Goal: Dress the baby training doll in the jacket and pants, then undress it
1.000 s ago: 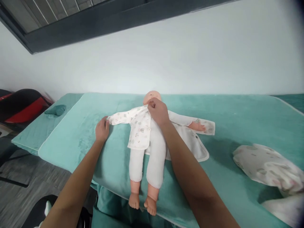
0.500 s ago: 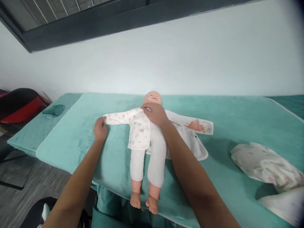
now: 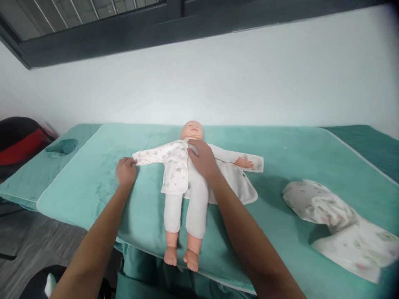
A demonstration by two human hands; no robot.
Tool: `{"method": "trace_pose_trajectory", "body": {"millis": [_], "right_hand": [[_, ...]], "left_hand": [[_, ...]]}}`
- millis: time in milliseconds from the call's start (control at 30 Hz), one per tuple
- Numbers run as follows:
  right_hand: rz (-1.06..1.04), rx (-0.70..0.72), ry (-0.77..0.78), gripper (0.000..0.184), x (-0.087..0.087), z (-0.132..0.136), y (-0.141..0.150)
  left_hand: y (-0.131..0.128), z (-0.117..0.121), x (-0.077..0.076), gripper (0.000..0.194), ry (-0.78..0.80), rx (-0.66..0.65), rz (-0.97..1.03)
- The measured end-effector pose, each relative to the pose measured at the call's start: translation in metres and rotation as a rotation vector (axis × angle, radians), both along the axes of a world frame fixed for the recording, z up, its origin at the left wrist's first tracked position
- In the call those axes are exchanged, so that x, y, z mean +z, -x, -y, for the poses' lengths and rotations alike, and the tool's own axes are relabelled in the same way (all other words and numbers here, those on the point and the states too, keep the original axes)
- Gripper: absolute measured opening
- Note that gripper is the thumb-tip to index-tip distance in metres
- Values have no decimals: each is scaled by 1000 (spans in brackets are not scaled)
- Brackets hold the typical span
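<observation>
A baby doll [image 3: 190, 129] lies face up on a teal blanket [image 3: 93, 182], feet toward me. It wears white trousers and a printed white jacket [image 3: 173, 168] that lies open on its right-hand side. My left hand [image 3: 126, 171] is closed on the cuff of the jacket's left sleeve. My right hand [image 3: 201, 158] rests flat on the doll's chest, fingers stretched toward the collar. The doll's bare hand [image 3: 245, 162] shows at the far sleeve.
A crumpled printed cloth [image 3: 330, 220] lies on the blanket at the right. A small folded teal cloth [image 3: 62, 145] sits at the back left. A red and black seat [image 3: 18, 139] stands beyond the left edge. A white wall rises behind.
My right hand has slid from the doll's neck down onto its chest and flattened out. My left hand stays on the sleeve cuff. The view has shifted a little rightward.
</observation>
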State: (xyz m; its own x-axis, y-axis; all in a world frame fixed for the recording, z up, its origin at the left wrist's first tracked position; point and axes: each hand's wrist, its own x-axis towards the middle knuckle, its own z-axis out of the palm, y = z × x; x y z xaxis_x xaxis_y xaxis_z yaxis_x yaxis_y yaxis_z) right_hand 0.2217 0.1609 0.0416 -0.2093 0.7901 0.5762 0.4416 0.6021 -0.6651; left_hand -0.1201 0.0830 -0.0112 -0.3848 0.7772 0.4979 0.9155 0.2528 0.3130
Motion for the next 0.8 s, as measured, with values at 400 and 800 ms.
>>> {"method": "trace_pose_trajectory", "body": {"millis": [400,800], "right_hand": [[134,-647,280,34,-59,-14,-162],[-448,-647,429,34,-59,-17,-170]], "left_hand": [[-71,-8,36,33,-158,-156,79],[-271,-80,102,35,352,-816,-294]]}}
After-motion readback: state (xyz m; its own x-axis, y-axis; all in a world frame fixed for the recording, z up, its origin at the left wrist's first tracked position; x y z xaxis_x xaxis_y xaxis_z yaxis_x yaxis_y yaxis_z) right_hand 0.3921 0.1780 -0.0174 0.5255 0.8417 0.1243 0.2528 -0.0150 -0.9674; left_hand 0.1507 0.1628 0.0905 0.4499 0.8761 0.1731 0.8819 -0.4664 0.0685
